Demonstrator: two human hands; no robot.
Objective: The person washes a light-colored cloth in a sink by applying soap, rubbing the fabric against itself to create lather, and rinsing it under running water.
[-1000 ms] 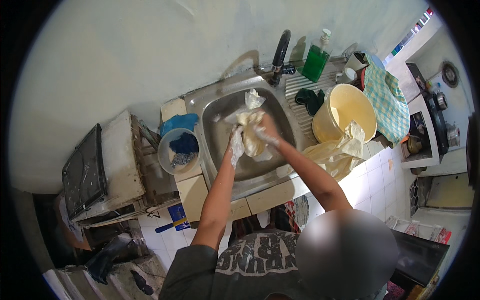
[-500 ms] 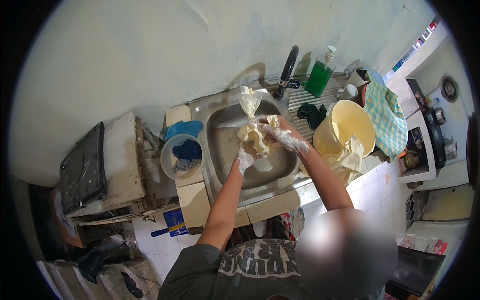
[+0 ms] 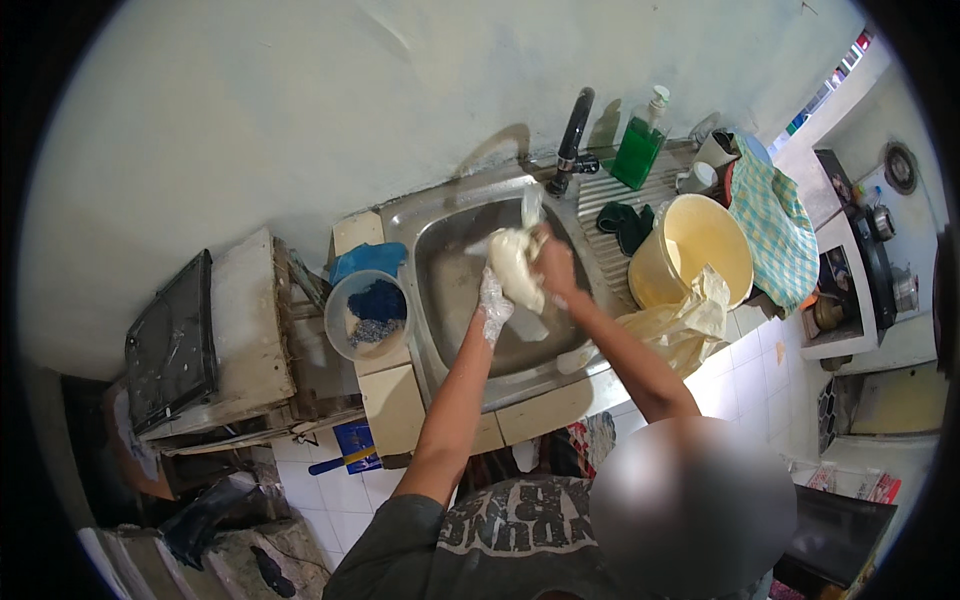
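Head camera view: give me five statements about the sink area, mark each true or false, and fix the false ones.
1. Left hand and right hand are both at the cream bundle over the sink. True.
2. The green pump bottle stands left of the black faucet. False: the bottle stands right of the faucet.
3. The dark green cloth lies on the ribbed drainboard, beside the cream bucket. True.
4. The round tub left of the sink is empty. False: it holds dark blue and grey items.
5. A checked cloth lies right of the bucket. True.
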